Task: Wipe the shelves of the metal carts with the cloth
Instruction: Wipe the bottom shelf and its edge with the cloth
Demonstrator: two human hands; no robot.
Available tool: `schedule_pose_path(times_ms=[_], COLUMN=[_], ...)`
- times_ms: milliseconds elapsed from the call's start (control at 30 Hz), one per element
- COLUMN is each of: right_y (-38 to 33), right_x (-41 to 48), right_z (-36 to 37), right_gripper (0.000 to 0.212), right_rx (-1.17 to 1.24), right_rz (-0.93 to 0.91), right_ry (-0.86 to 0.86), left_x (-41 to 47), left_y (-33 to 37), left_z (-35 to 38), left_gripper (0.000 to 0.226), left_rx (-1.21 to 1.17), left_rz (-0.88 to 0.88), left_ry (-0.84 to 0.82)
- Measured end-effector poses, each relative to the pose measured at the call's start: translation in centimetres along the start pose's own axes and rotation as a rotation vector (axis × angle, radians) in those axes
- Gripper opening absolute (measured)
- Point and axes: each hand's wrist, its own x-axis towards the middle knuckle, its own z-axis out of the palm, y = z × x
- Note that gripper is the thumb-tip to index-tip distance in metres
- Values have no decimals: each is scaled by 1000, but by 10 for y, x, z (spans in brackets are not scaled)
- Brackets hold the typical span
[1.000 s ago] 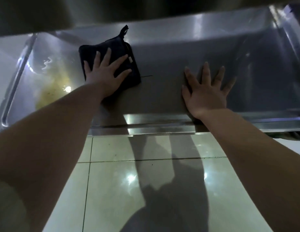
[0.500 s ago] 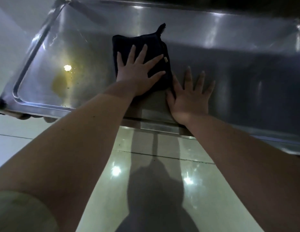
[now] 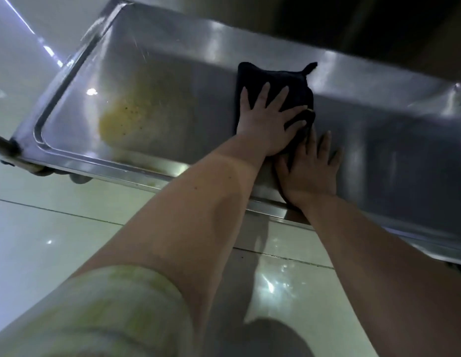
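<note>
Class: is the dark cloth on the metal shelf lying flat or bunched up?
Flat. The dark square cloth lies as a neat pad on the steel cart shelf, pressed under the flat left hand.

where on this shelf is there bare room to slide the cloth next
Bare metal runs right of the right hand to the right end of the shelf, and left of the cloth up to the yellow stain. The middle is crowded: the left hand presses the cloth and the right hand lies flat just beside it.

Head view looks steeply down, close over shelf (image 3: 172,104).
</note>
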Motion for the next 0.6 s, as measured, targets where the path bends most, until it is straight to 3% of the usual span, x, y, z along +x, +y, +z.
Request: schedule_pose_path(times_ms=[133, 300, 433, 600], right_y=[2, -4, -37, -107], right_x=[0, -5, -5, -4], right_z=[0, -3, -9, -9], right_gripper=[77, 71, 63, 62], right_rx=[33, 68, 84, 38], right_rz=[-14, 10, 108, -160], right_ry=[20, 57, -11, -36], left_x=[-10, -36, -42, -43], left_y=[-51, -153, -158, -156], left_z=[-6, -16, -16, -18], left_gripper=[60, 59, 57, 61], left_rx=[14, 5, 33, 7], left_rz=[10, -258, -261, -246], left_ry=[26, 44, 27, 49])
